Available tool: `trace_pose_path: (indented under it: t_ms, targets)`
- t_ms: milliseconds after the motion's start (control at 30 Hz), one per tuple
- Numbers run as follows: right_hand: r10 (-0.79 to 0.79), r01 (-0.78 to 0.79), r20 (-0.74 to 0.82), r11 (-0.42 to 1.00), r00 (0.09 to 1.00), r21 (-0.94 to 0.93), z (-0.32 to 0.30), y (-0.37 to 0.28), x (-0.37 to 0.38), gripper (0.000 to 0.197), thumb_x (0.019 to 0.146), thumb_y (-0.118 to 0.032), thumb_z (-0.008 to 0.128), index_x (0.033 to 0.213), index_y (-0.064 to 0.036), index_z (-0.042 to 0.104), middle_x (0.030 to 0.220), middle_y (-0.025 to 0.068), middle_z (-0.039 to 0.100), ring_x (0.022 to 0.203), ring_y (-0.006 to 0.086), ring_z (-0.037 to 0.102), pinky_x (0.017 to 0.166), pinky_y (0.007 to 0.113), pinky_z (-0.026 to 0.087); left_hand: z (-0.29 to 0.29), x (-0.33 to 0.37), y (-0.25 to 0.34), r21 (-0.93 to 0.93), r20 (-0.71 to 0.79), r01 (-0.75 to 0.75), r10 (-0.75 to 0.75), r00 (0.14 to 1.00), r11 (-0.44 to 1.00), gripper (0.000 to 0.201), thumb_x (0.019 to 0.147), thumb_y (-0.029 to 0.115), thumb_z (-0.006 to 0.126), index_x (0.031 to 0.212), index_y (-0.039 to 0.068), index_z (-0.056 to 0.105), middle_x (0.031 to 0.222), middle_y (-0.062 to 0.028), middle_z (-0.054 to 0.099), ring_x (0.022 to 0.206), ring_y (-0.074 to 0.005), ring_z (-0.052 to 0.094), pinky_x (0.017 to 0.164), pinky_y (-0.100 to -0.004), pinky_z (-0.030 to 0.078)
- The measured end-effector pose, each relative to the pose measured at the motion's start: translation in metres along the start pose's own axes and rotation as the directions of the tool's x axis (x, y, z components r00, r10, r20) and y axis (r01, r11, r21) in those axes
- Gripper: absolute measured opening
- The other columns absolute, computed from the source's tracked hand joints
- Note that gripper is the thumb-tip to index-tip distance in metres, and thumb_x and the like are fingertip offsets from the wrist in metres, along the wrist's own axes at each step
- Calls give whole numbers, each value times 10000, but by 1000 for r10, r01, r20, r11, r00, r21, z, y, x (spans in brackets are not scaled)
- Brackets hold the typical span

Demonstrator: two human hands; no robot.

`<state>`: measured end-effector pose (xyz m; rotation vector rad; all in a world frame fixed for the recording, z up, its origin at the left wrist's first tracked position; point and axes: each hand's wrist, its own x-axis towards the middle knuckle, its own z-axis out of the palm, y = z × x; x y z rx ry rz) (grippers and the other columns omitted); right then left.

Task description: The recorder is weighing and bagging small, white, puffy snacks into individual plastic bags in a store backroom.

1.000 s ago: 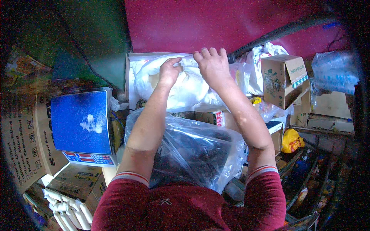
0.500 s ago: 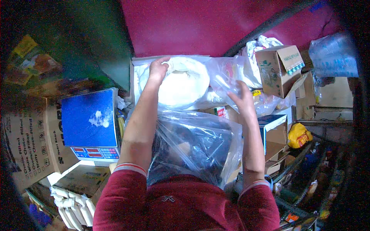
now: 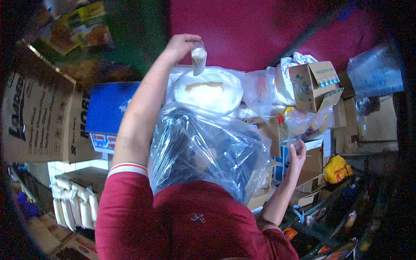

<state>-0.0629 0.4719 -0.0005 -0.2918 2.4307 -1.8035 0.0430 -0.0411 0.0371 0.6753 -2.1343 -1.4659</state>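
Raised at the far left of the work area, my left hand [image 3: 178, 48] grips the top of a small clear plastic bag of white powder [image 3: 199, 60], which hangs upright. Just below it stands a round, open white sack [image 3: 236, 89] with white powder inside. My right hand [image 3: 298, 154] is lower on the right, beside an open carton; its fingers pinch something thin and see-through that looks like clear plastic [image 3: 295, 141]. A large clear plastic sheet or bag [image 3: 208, 149] spreads between my arms in front of my body.
On the left is a blue-topped digital scale [image 3: 104, 108] beside a big cardboard box [image 3: 34, 112]. Long white packs [image 3: 73, 203] sit below it. A brown carton [image 3: 305, 84], a white bag [image 3: 284, 80] and a yellow bag [image 3: 338, 169] are on the right. A magenta wall [image 3: 251, 34] rises behind.
My left hand has risen from the sack's rim and now holds up the small bag of white powder. My right hand has moved down and right, away from the sack. The view has shifted.
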Motion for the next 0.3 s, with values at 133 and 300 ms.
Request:
trace_pose_path:
  t_ms: [133,300]
  targets:
    - [-46,46,-18,999,999,3,1,-1,2,435,792,-34,600,1193,-15,429,1076,69,498,954,137,469,854,261,380,-68,-45,24,-102,-67,6,-13,998,995,359,705,7,495,1048,8,601,926,-76,628,779,-122,564,726,-233,444]
    - [-59,57,52,998,997,37,9,15,18,445,828,-38,550,1239,-46,382,1114,97,484,962,160,479,838,259,414,-156,-101,19,78,-143,-31,42,989,996,424,650,9,500,1056,54,614,909,-47,631,734,-115,541,724,-233,440]
